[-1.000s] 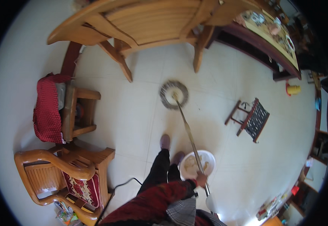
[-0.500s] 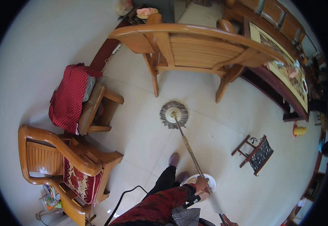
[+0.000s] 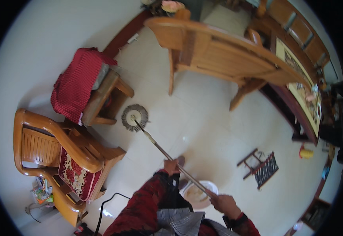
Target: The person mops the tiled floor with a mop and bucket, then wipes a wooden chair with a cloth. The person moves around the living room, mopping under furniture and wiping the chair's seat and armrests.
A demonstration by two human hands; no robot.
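A round mop [image 3: 135, 118] with grey strands and a pale disc lies flat on the tiled floor, close to the small wooden side table. Its long handle slants down toward me. My left hand [image 3: 171, 166] wraps round the shaft about midway, and my right hand [image 3: 224, 205] grips it nearer the top end. Below the shaft stands a white basin [image 3: 200, 193] with something brownish inside, partly covered by my right hand and the handle. One of my shoes shows just beyond my left hand.
A wooden armchair [image 3: 81, 157] with a red floral cushion stands at left, beside the side table [image 3: 107, 98] draped in red cloth [image 3: 77, 86]. Ahead is a wooden bench [image 3: 222, 51]. A folding stool [image 3: 260, 169] and a yellow object [image 3: 306, 153] are at right.
The mop head has moved left across the floor toward the side table. Both hands have moved with the handle, the left leftward, the right upward. The view has turned somewhat.
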